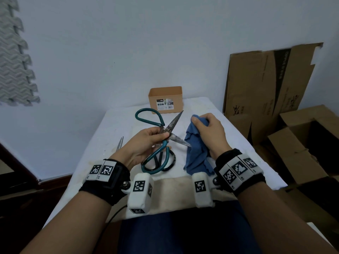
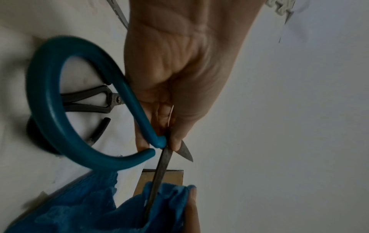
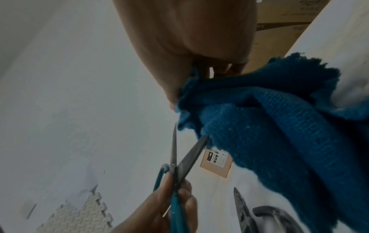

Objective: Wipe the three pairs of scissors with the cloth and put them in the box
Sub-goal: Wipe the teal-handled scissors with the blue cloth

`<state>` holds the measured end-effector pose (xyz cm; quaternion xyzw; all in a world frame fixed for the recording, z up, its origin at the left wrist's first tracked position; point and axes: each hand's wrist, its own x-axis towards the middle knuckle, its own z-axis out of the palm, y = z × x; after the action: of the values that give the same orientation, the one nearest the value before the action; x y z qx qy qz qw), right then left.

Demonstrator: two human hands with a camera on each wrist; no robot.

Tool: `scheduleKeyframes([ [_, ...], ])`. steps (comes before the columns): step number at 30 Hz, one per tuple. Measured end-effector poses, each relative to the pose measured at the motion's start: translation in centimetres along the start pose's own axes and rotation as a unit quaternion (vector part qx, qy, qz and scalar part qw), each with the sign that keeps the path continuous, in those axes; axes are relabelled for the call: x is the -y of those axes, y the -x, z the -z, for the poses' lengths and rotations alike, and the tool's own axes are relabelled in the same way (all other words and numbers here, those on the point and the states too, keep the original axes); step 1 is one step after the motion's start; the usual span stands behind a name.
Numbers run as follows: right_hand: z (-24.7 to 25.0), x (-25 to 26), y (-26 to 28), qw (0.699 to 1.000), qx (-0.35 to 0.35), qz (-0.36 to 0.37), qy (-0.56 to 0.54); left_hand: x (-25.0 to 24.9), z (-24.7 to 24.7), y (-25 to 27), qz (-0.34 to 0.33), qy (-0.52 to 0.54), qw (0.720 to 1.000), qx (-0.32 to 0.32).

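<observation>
Teal-handled scissors [image 1: 166,132] held above table [image 1: 244,142] at pivot, pinched by left hand [image 1: 145,143]; blades spread wide. Lower blade tip buried in blue cloth [image 1: 197,153], bunched in grip of right hand [image 1: 211,132]. Black-handled scissors [image 1: 169,162] laid on table beneath. Third scissors [image 1: 120,143] seen left of left hand. Orange box [image 1: 166,99] set at far table edge.
</observation>
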<state>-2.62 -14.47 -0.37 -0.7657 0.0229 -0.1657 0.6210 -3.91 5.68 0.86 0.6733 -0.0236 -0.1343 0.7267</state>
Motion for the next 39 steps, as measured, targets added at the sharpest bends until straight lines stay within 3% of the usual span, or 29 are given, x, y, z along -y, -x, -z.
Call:
scheduleKeyframes([
  [4,-0.3,0.9,0.5,0.997,0.071,0.015,0.033,-0.1,-0.3,0.0,0.005,0.028,1.000,-0.003],
  [17,-1.5,1.7,1.1,0.981,0.121,0.090,0.118,0.1,-1.1,-0.1,-0.034,0.018,0.999,0.028],
  [27,-1.3,1.1,1.1,0.992,0.097,0.040,0.066,0.2,-1.8,0.1,-0.046,0.040,0.998,0.028],
  [33,-0.5,1.6,0.4,0.997,0.045,0.046,0.044,0.3,-2.2,0.5,-0.032,0.037,0.998,0.040],
  [39,-0.6,1.4,0.2,0.997,0.064,0.030,0.013,0.1,-1.9,0.4,-0.027,0.042,0.998,0.044],
])
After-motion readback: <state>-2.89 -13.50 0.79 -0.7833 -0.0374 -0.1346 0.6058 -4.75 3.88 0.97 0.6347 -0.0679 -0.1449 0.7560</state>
